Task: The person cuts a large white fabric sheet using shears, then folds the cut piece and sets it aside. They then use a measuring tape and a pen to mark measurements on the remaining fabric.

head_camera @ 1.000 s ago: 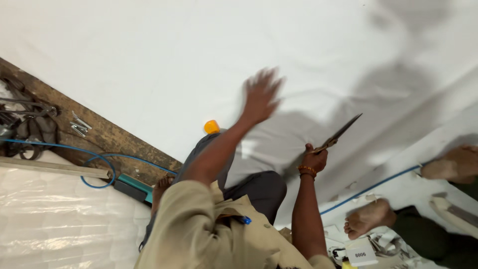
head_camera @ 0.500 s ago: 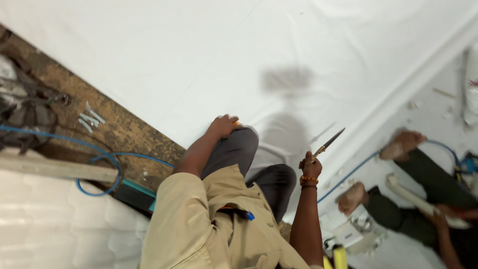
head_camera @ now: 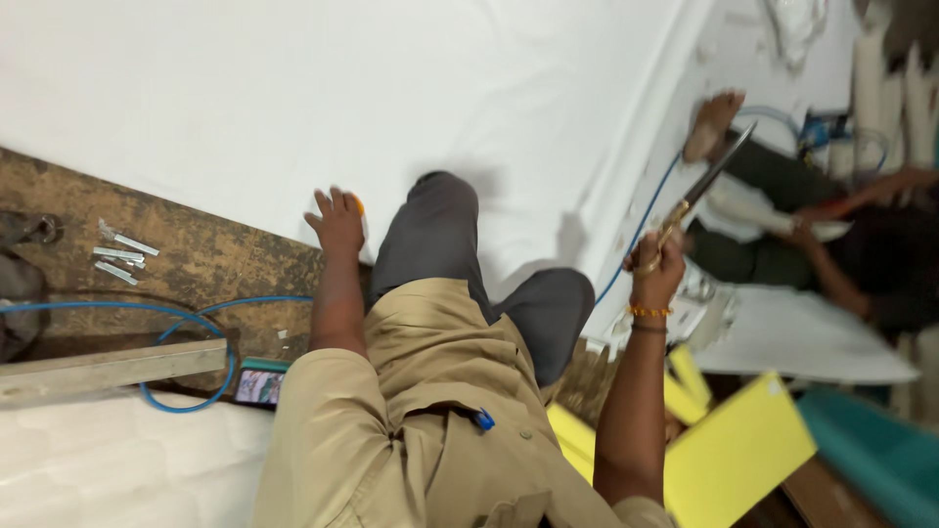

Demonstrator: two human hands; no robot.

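Left hand (head_camera: 337, 223) is spread flat on the white sheet (head_camera: 293, 88) at about 10 o'clock, probably propping the body up. Right hand (head_camera: 657, 276) is clamped around big scissors (head_camera: 699, 196), blades up toward 1 o'clock, clear of the cloth.

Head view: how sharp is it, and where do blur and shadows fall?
Head view: motion blur is strongest at the right edge, where another person smears; the scissors in the right hand are soft; the left hand is fairly crisp; a soft shadow lies on the white sheet beyond the knee; lighting is even, with no glare.
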